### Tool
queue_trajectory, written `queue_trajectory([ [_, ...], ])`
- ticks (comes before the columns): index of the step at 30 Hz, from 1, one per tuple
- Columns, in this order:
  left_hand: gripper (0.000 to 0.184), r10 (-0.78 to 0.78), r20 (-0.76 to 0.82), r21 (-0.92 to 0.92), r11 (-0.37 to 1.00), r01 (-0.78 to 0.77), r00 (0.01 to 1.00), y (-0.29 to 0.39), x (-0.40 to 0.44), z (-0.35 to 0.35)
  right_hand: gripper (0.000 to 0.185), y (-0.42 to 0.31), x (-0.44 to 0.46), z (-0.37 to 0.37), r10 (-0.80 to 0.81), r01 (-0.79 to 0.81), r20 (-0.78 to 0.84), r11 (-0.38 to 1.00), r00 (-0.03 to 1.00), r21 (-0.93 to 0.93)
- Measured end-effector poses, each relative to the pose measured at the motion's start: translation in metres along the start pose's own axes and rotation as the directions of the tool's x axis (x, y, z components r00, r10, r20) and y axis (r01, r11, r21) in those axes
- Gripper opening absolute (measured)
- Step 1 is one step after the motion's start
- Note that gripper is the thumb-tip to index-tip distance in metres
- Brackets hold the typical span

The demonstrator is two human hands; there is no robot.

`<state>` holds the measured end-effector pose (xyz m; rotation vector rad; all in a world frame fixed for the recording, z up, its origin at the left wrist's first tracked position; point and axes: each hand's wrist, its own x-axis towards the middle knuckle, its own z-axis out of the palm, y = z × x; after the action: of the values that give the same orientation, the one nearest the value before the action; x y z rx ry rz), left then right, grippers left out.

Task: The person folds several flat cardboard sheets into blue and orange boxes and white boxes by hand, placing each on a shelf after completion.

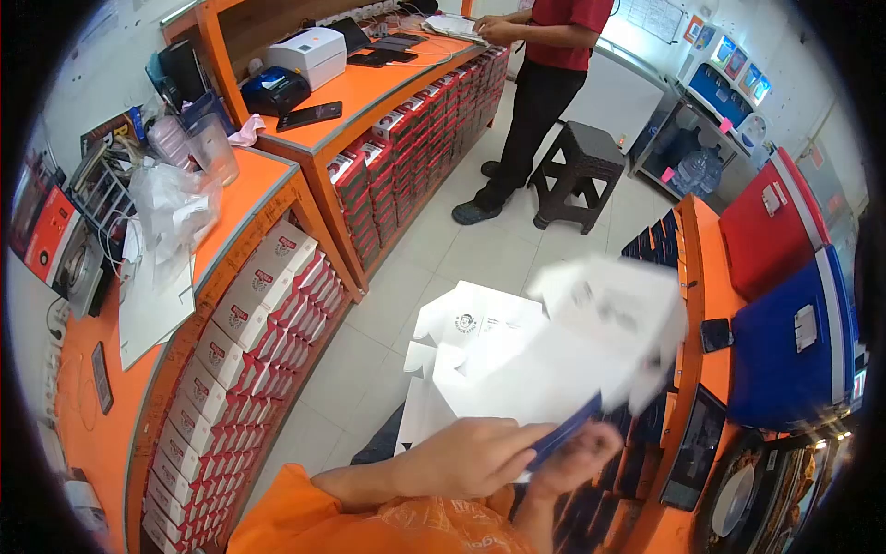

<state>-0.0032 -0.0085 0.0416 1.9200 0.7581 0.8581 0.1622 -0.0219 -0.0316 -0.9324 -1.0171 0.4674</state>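
Observation:
A white cardboard sheet with cut flaps and black print (489,323) lies over my lap area at the centre. Its right part (609,309) is raised and blurred by motion. Near its lower edge, my left hand (471,452) has its fingers closed on a narrow dark blue piece (565,432). Just right of that piece is my right hand (580,454), fingers curled and blurred; whether it grips anything is unclear.
Stacked white-and-red boxes (217,355) fill the orange shelf at left. A person (544,55) stands at the far counter beside a dark stool (581,166). Red (771,222) and blue (794,342) coolers and a tablet (694,448) are at right.

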Motion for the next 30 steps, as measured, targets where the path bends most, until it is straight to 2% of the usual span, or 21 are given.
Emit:
queue_trajectory([
  [1, 0.04, -0.003, 0.003, -0.005, 1.0, 0.003, 1.0, -0.002, -0.003, -0.004, 0.049, -0.005, 0.011, 0.012, -0.045, 0.048, -0.293, 0.999, 0.955, 0.005],
  [2, 0.033, -0.057, -0.061, -0.007, 0.998, 0.057, 0.997, -0.005, -0.006, -0.008, 0.054, -0.022, 0.025, 0.011, 0.065, -0.086, -0.191, 0.991, 0.979, -0.104],
  [4, 0.017, -0.207, -0.154, -0.021, 0.978, 0.206, 0.966, -0.007, -0.002, -0.016, 0.037, -0.022, 0.037, -0.028, 0.244, -0.136, 0.287, 0.927, 0.926, -0.348],
  [5, 0.017, -0.2, -0.156, -0.018, 0.98, 0.2, 0.967, -0.013, -0.002, -0.017, 0.029, -0.032, 0.042, -0.031, 0.343, -0.033, 0.53, 0.861, 0.776, -0.508],
  [6, 0.02, -0.235, -0.072, -0.047, 0.971, 0.232, 0.969, -0.024, -0.002, -0.017, 0.026, -0.031, 0.045, -0.023, 0.256, -0.02, 0.679, 0.942, 0.688, -0.334],
  [7, 0.023, -0.268, 0.014, -0.074, 0.96, 0.268, 0.963, -0.033, -0.003, -0.015, 0.026, -0.034, 0.043, -0.019, 0.253, -0.015, 0.681, 0.942, 0.688, -0.335],
  [9, 0.025, -0.256, -0.042, -0.166, 0.955, 0.245, 0.966, -0.039, -0.005, -0.011, 0.03, -0.042, 0.035, -0.017, 0.423, -0.128, 0.468, 0.832, 0.776, -0.54],
  [10, 0.025, -0.281, -0.034, -0.157, 0.949, 0.272, 0.959, -0.039, -0.006, -0.012, 0.032, -0.028, 0.025, -0.019, 0.42, -0.279, 0.257, 0.851, 0.871, -0.445],
  [11, 0.025, -0.302, -0.028, -0.147, 0.944, 0.295, 0.953, -0.039, -0.006, -0.013, 0.032, -0.032, 0.025, -0.018, 0.422, -0.28, 0.256, 0.849, 0.87, -0.447],
  [14, 0.022, -0.198, -0.016, -0.194, 0.962, 0.191, 0.98, -0.042, -0.009, -0.018, 0.048, -0.064, 0.045, -0.009, 0.388, 0.057, 0.7, 0.852, 0.599, -0.521],
  [15, 0.022, -0.197, -0.01, -0.19, 0.963, 0.192, 0.98, -0.041, -0.008, -0.02, 0.048, -0.069, 0.047, -0.005, 0.387, 0.053, 0.696, 0.852, 0.605, -0.521],
  [17, 0.019, -0.068, 0.016, -0.149, 0.986, 0.07, 0.998, -0.033, -0.006, -0.023, 0.062, -0.075, 0.046, -0.001, 0.307, 0.374, 0.747, 0.716, 0.589, -0.589],
  [19, 0.018, 0.012, 0.087, -0.187, 0.982, 0.004, 0.996, -0.024, -0.004, -0.04, 0.07, -0.048, 0.045, -0.039, 0.262, 0.376, 0.764, 0.748, 0.59, -0.547],
  [21, 0.018, 0.094, 0.14, -0.233, 0.971, -0.06, 0.986, -0.024, -0.011, -0.065, 0.07, -0.039, 0.054, -0.067, 0.133, 0.103, 0.58, 0.929, 0.804, -0.355],
  [22, 0.02, 0.067, 0.163, -0.154, 0.987, -0.042, 0.984, -0.028, -0.021, -0.084, 0.072, -0.045, 0.061, -0.073, 0.345, -0.221, 0.378, 0.916, 0.859, -0.334],
  [23, 0.023, 0.038, 0.187, -0.07, 0.997, -0.025, 0.982, -0.029, -0.028, -0.096, 0.074, -0.054, 0.069, -0.073, 0.558, -0.517, 0.176, 0.824, 0.811, -0.233],
  [24, 0.02, -0.045, 0.229, -0.201, 0.975, 0.092, 0.972, -0.025, -0.031, -0.101, 0.08, -0.051, 0.084, -0.088, 0.399, -0.073, 0.47, 0.818, 0.787, -0.571],
  [25, 0.02, -0.048, 0.235, -0.198, 0.975, 0.096, 0.971, -0.023, -0.029, -0.095, 0.087, -0.048, 0.078, -0.085, 0.279, 0.248, 0.491, 0.603, 0.825, -0.758],
  [27, 0.019, -0.03, 0.21, -0.141, 0.988, 0.061, 0.977, -0.017, -0.016, -0.067, 0.092, -0.059, 0.073, -0.036, 0.124, 0.414, 0.623, 0.646, 0.772, -0.642],
  [29, 0.026, -0.107, 0.313, -0.172, 0.971, 0.168, 0.944, -0.018, -0.008, -0.049, 0.097, -0.045, 0.044, -0.008, 0.048, 0.329, 0.717, 0.866, 0.695, -0.376],
  [30, 0.033, -0.053, 0.313, -0.315, 0.936, 0.157, 0.948, -0.026, -0.009, -0.04, 0.097, -0.041, 0.032, 0.001, 0.045, 0.331, 0.715, 0.865, 0.698, -0.377],
])
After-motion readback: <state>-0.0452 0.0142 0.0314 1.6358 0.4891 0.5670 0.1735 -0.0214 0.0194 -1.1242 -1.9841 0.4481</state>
